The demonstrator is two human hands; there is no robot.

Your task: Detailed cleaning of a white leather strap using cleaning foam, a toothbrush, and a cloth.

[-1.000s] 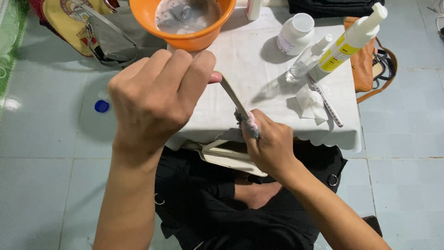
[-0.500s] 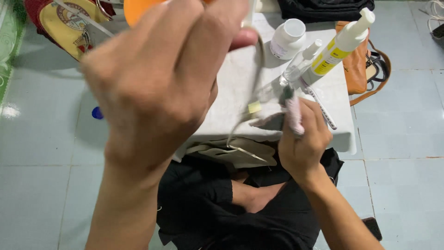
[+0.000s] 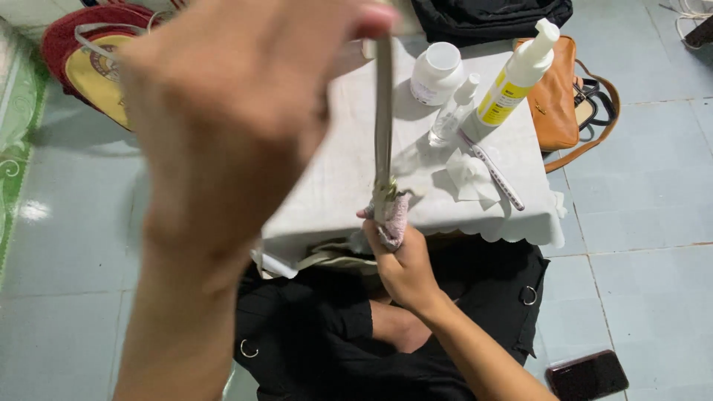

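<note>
At upper centre of the frame, the left hand point(image 3: 230, 126) pinches the top of a thin metal tool point(image 3: 383, 119), held upright over the table point(image 3: 334, 186). At centre, the right hand point(image 3: 401, 260) has its grip clamped on a pink cloth point(image 3: 392, 215) wrapped round the tool's lower end. Wiping well probably means steady pinching above and even strokes along the metal.

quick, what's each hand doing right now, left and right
Left hand: closed, pinching the top of a thin metal tool.
Right hand: closed, gripping a pinkish cloth around the tool's lower end.
</note>
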